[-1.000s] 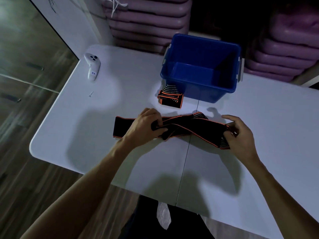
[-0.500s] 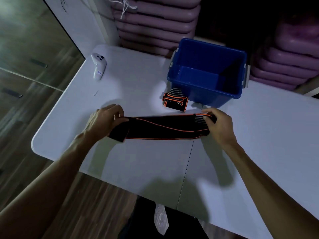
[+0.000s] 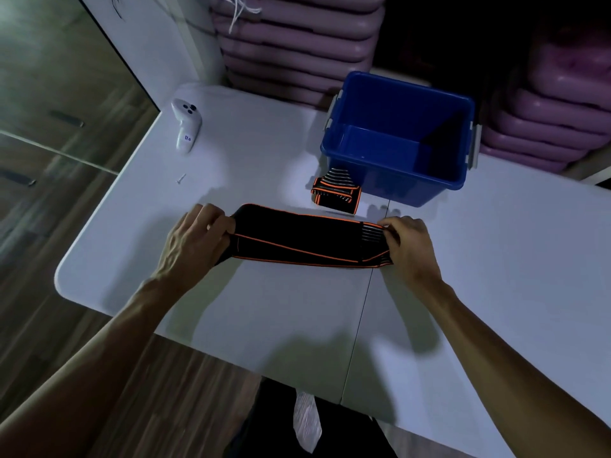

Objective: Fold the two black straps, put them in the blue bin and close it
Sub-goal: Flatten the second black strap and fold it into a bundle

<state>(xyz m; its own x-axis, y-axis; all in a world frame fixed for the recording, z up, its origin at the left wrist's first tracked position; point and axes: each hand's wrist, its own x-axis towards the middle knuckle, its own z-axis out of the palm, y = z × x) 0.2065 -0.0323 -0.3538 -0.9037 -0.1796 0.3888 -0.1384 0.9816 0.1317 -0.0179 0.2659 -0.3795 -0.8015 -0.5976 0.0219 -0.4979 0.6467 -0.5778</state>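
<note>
White table over wood floor — both hands pinch the strap ends.

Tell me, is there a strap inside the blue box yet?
No, the blue bin is empty; the folded strap lies on the table beside it.

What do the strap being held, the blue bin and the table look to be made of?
Strap: likely woven elastic fabric, matte black with orange edging; it bends softly between the left hand and right hand.
Blue bin: apparently rigid moulded plastic, slightly glossy.
Table: smooth white top, probably plastic; uncertain.
</note>
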